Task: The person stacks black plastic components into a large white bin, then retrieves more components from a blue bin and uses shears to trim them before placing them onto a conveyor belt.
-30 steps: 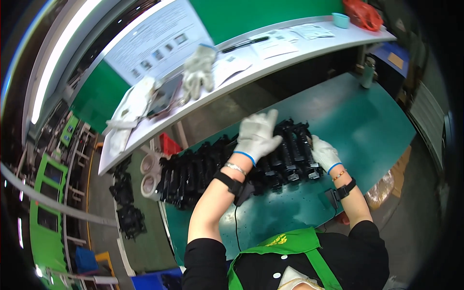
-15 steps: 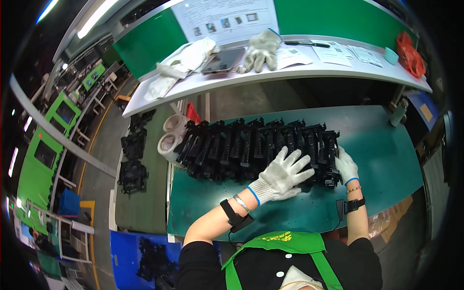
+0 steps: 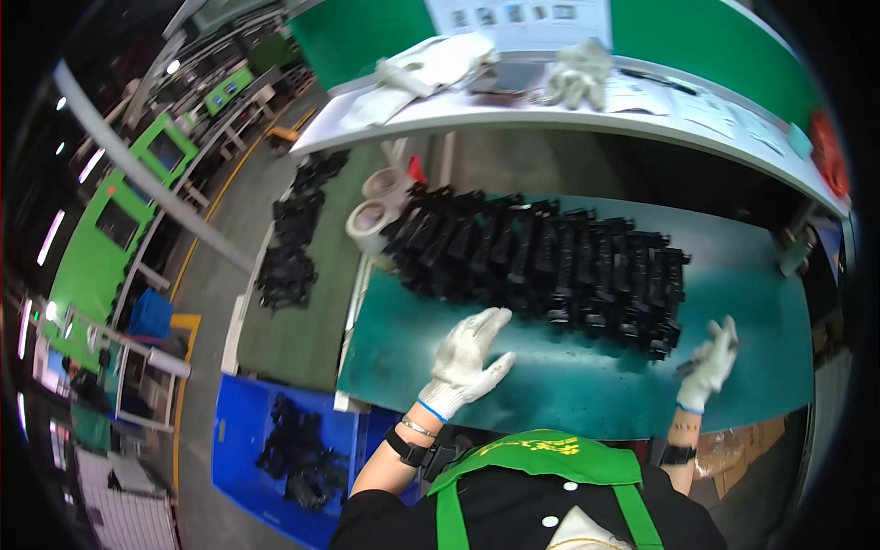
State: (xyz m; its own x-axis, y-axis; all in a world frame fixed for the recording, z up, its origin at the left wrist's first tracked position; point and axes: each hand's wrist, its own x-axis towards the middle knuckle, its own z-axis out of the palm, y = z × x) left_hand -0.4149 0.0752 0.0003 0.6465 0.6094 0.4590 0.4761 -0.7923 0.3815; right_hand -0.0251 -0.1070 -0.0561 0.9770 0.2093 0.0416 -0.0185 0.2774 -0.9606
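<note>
A long row of black moulded plastic parts (image 3: 541, 261), packed side by side, lies across the green tabletop (image 3: 568, 390). In its white knit glove, my left hand (image 3: 466, 359) hovers in front of the row's left half, thumb apart from the fingers and nothing in it. My right hand (image 3: 710, 367), gloved too, is just beyond the row's right end, off the parts. Its fingers are stretched out and slightly blurred. A small dark patch shows beside its thumb side; I cannot make out what it is.
Rolls of clear tape (image 3: 370, 220) stand at the row's left end. More black parts (image 3: 289, 275) lie on the belt at left, and a blue bin (image 3: 240, 458) holds others. A white shelf (image 3: 440, 119) with gloves, papers and a pen overhangs the far edge.
My left hand has lifted off the row and drawn back toward me, leftward. My right hand has let go of the row's right end and moved nearer to me. The view has shifted.
</note>
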